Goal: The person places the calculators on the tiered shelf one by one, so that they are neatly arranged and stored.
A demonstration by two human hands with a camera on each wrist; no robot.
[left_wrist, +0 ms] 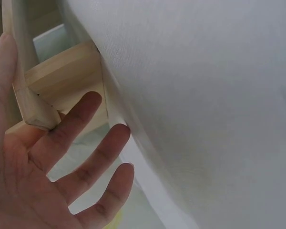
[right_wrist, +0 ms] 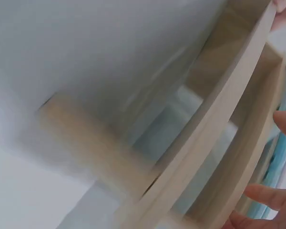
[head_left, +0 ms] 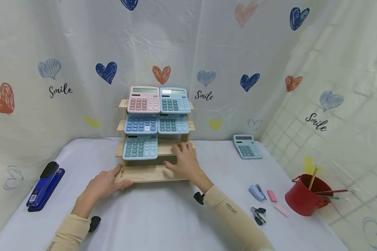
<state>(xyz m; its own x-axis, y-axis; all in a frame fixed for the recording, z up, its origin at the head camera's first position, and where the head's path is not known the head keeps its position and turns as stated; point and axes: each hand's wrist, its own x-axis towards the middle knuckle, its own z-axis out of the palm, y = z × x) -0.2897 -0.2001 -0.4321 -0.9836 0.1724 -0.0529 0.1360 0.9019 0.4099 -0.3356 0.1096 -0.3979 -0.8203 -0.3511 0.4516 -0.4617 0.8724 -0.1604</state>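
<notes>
A tiered wooden display rack [head_left: 144,173] stands against the back curtain. Its top tier carries a pink calculator [head_left: 143,100] and a light blue calculator [head_left: 175,101]. Below sit a blue calculator [head_left: 141,124] and another light blue one; a further light blue calculator [head_left: 140,147] lies on the left of the third tier. My left hand [head_left: 101,184] grips the left end of the bottom board, thumb along its front, the other fingers spread in the left wrist view. My right hand [head_left: 186,161] reaches over the third tier's right side, fingertips [right_wrist: 263,193] at the board's edge, thumb held apart.
Another light blue calculator [head_left: 247,146] lies back right. Toward the right are a small blue stapler [head_left: 257,192], pink erasers [head_left: 272,196], a staple remover [head_left: 259,215] and a red bucket [head_left: 303,198] with pencils. A large blue stapler [head_left: 45,188] lies at left.
</notes>
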